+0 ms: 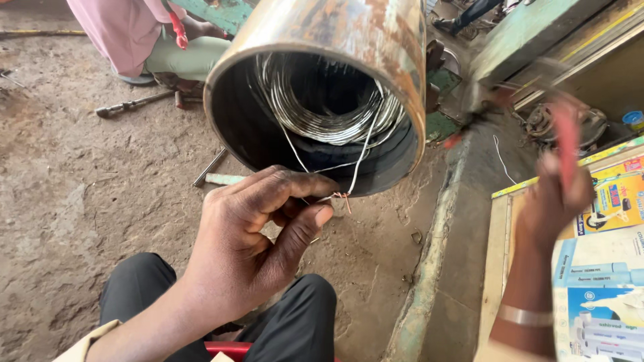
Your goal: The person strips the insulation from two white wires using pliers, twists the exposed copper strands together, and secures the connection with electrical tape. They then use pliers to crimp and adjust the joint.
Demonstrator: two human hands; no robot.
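hands: 2 | left hand (258, 234) pinches wire ends (342, 196) | 1 cylinder (322, 87)

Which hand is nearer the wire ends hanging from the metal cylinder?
Left. The left hand pinches the wire ends just below the cylinder rim. The right hand is raised well off to the side, blurred, holding something red.

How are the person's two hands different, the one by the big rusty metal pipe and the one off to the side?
The left hand is sharp and sits low at the mouth of the rusty metal pipe, pinching thin wire ends. The right hand is raised off to the side, away from the pipe, and blurred. It holds a blurred red thing I cannot identify. Only the right wrist wears a silver bangle. Both hands are bare.
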